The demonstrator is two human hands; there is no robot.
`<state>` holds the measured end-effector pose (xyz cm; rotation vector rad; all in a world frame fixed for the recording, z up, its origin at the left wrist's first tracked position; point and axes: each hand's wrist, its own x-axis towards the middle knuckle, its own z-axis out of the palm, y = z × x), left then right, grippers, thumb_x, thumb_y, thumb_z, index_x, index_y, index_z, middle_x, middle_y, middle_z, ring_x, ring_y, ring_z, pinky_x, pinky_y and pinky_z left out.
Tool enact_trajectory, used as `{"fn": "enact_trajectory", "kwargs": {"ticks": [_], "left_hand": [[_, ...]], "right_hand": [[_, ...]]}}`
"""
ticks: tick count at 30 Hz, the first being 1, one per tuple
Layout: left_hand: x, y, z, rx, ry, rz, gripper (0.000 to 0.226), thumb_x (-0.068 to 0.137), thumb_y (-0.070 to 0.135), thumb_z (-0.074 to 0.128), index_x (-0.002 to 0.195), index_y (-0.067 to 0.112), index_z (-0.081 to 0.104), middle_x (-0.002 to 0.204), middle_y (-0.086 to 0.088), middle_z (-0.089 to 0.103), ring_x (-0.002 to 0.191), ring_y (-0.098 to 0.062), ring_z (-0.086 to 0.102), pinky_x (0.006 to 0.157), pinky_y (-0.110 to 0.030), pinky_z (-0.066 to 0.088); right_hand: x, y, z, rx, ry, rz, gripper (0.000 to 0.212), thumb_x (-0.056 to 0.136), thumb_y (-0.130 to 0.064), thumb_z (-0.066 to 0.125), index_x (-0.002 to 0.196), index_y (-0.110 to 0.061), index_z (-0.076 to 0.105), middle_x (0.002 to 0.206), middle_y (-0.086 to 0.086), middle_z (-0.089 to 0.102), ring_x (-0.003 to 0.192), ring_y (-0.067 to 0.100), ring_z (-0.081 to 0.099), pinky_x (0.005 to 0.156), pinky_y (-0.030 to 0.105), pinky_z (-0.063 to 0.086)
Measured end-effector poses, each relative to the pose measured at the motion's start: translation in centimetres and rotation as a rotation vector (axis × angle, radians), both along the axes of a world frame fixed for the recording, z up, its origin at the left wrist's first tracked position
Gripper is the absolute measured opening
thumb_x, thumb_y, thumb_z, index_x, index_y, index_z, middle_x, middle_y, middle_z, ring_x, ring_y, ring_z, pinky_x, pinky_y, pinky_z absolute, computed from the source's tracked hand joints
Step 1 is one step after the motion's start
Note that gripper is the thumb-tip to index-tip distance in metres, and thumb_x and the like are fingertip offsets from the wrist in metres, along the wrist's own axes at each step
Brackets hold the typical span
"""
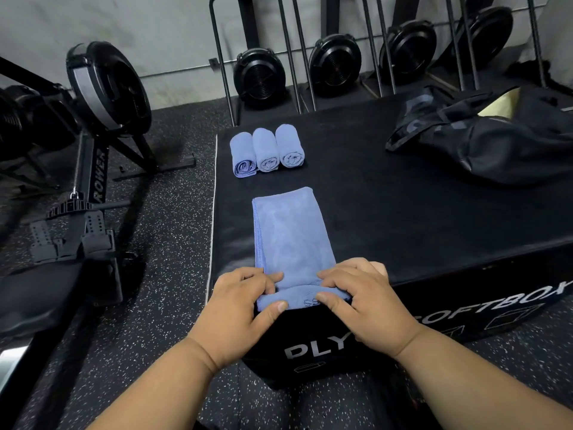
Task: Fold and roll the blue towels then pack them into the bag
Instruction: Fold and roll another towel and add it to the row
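A folded blue towel (290, 231) lies as a long strip on the black plyo box (403, 212), its near end turned over into a small roll at the box's front edge. My left hand (245, 301) pinches the left side of that roll between thumb and fingers. My right hand (356, 293) grips the right side the same way. Three rolled blue towels (267, 150) lie side by side at the box's far left. A black bag (496, 141) sits slumped at the far right of the box, its mouth open and showing a tan lining.
A rowing machine (93, 169) stands on the speckled rubber floor (161, 243) to the left of the box. Several more rowers (335, 63) are stored upright in a rack against the back wall.
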<state>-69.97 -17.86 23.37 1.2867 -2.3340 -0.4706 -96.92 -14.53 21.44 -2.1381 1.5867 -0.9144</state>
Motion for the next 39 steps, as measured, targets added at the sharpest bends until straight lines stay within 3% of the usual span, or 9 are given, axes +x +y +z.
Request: {"fn": "enact_trajectory", "kwargs": {"ticks": [6,11,16,20,25,28,32,35,39], "left_hand": [[-0.1,0.0,0.5,-0.103,-0.017,0.142,0.028,0.094,0.063,0.052,0.090,0.035,0.057,0.083,0.017,0.059,0.089,-0.006,0.051,0.088,-0.038,0.044],[0.1,-0.5,-0.5,0.085,0.086,0.161,0.031,0.090,0.064,0.055,0.080,0.036,0.061,0.084,0.015,0.060,0.097,-0.008,0.053,0.089,-0.039,0.047],[0.4,-1.2,-2.0,0.139,0.076,0.185,0.039,0.091,0.067,0.048,0.077,0.036,0.066,0.092,0.019,0.057,0.104,-0.016,0.053,0.096,-0.045,0.045],[0.3,-1.5,-1.5,0.125,0.020,0.202,0.042,0.096,0.067,0.036,0.066,0.046,0.056,0.088,0.020,0.053,0.098,-0.016,0.049,0.094,-0.044,0.041],[-0.3,-0.8,-1.0,0.098,-0.005,0.283,0.040,0.095,0.063,0.050,0.064,0.040,0.057,0.094,0.022,0.054,0.102,-0.011,0.042,0.092,-0.033,0.028],[-0.6,-0.3,-0.5,-0.076,-0.014,0.288,0.026,0.087,0.054,0.062,0.071,0.035,0.057,0.096,0.021,0.054,0.098,-0.013,0.049,0.091,-0.036,0.034],[-0.8,0.3,0.3,-0.355,-0.031,0.067,0.011,0.090,0.036,0.074,0.084,0.030,0.067,0.103,0.015,0.064,0.097,-0.018,0.058,0.090,-0.043,0.045],[-0.7,0.8,-0.3,-0.348,-0.083,-0.061,0.019,0.095,0.044,0.070,0.102,0.027,0.073,0.104,0.013,0.068,0.096,-0.019,0.062,0.088,-0.043,0.049],[0.1,0.6,-1.2,-0.261,-0.148,-0.027,0.040,0.088,0.056,0.072,0.116,0.028,0.072,0.110,0.012,0.067,0.100,-0.020,0.061,0.089,-0.044,0.051]], "right_hand": [[0.2,0.0,0.2,0.119,-0.042,-0.016,0.023,0.100,-0.059,0.052,0.094,-0.041,0.064,0.121,-0.032,0.063,0.131,0.000,0.040,0.109,0.019,0.011],[0.6,-0.1,0.4,0.202,-0.036,-0.038,0.022,0.104,-0.049,0.048,0.085,-0.046,0.058,0.130,-0.030,0.055,0.132,-0.006,0.031,0.111,0.024,0.010],[1.3,-0.4,0.3,0.204,0.025,-0.124,0.037,0.106,-0.044,0.046,0.078,-0.029,0.064,0.137,-0.023,0.042,0.132,0.005,0.028,0.107,0.026,0.010],[1.8,-0.5,0.7,0.211,0.030,-0.171,0.045,0.106,-0.048,0.044,0.063,-0.035,0.048,0.132,-0.019,0.041,0.126,0.009,0.028,0.111,0.032,0.014],[2.2,-0.8,0.8,0.212,0.042,-0.241,0.044,0.101,-0.055,0.053,0.070,-0.026,0.065,0.120,-0.023,0.040,0.120,0.007,0.027,0.104,0.029,0.011],[2.4,-0.9,0.9,0.209,0.041,-0.276,0.044,0.098,-0.058,0.058,0.069,-0.025,0.066,0.115,-0.022,0.042,0.115,0.007,0.029,0.099,0.027,0.011],[2.9,-1.3,0.9,0.195,0.076,-0.331,0.043,0.095,-0.059,0.060,0.068,-0.026,0.065,0.108,-0.019,0.043,0.109,0.010,0.031,0.092,0.027,0.012],[3.1,-1.4,1.1,0.202,0.132,-0.336,0.040,0.097,-0.059,0.056,0.074,-0.027,0.066,0.106,-0.017,0.041,0.108,0.012,0.032,0.092,0.029,0.015],[3.3,-1.2,1.2,0.194,0.165,-0.342,0.035,0.097,-0.058,0.053,0.079,-0.029,0.062,0.107,-0.016,0.041,0.109,0.015,0.036,0.094,0.031,0.019]]}}
